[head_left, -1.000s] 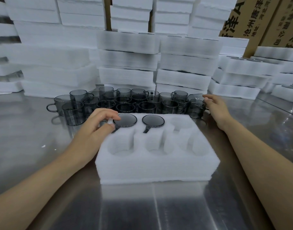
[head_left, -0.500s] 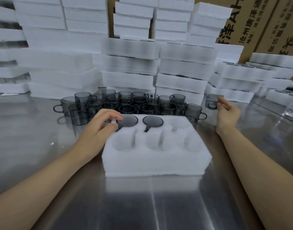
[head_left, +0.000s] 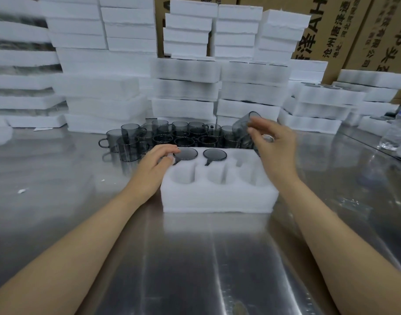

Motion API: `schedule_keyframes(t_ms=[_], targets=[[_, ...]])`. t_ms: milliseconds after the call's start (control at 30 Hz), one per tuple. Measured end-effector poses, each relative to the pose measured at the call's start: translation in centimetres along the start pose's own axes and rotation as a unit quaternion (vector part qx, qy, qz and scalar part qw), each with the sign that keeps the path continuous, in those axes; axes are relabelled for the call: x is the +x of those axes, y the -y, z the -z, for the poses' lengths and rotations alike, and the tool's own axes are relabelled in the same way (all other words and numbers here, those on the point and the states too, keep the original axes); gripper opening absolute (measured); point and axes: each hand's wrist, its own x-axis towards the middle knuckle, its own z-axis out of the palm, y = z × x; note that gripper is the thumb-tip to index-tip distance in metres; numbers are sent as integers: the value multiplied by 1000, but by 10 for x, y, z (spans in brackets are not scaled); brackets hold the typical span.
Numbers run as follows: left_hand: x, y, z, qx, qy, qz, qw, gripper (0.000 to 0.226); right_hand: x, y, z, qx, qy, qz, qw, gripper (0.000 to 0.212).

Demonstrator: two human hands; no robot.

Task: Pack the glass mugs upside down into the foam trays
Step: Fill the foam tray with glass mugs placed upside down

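Okay, right hand (head_left: 272, 142) pinched a mug (head_left: 241, 129) between thumb and curled fingers. The mug was in the air, tilted, base pointing up and away, above the back right corner of the tray (head_left: 217, 201). Likely mid-flip, so it could go rim-down into the empty third back pocket.

Left hand (head_left: 154, 169) held nothing. Its loosely bent fingers rested on the tray's back left corner, fingertips touching the nearer of two packed mugs (head_left: 186, 153). Probably bracing the light foam so it wouldn't slide during loading. Both packed mugs sat upside down in the back row, handles in the slots. The front three pockets were empty.

Loose mugs (head_left: 172, 136) stood upright in a cluster on the table (head_left: 195, 258) just behind the tray, within easy reach. Foam stacks (head_left: 185, 87) were piled behind them.

Versus half a second earlier: the mug had been held out to the right of the tray, roughly upright. It now sat higher, further left and tipped over. A second earlier the right hand was only reaching at the cluster's right end. Left hand, tray and packed mugs were unchanged.
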Motion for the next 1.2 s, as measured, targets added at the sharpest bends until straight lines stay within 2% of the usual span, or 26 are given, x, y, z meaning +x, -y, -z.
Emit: schedule_keyframes(t_ms=[100, 267, 467, 667, 767, 900, 1033, 1067, 1200], targets=[[0, -2, 0, 1, -5, 1, 1000, 26, -1, -3, 2, -118, 21, 63, 991, 13], [1, -2, 0, -4, -8, -5, 1000, 26, -1, -9, 1, -148, 18, 137, 979, 9], [3, 2, 0, -8, -2, 4, 1000, 27, 1, -7, -1, -227, 77, 190, 952, 10], [3, 2, 0, -18, 3, -1, 1000, 28, 0, 5, -4, -265, 101, 165, 945, 6], [3, 2, 0, -20, 3, -2, 1000, 29, -2, 13, -7, -343, 101, 148, 922, 9], [3, 3, 0, -18, 2, -3, 1000, 27, -3, 25, -13, -404, 161, 80, 897, 23], [3, 3, 0, -14, 1, 2, 1000, 28, -8, 33, -18, -445, 196, 58, 872, 30], [2, 3, 0, -14, 1, 2, 1000, 28, -8, 32, -17, -436, 188, 60, 878, 29], [2, 2, 0, -12, 0, 4, 1000, 28, -5, 30, -4, -318, 95, 51, 942, 24]])
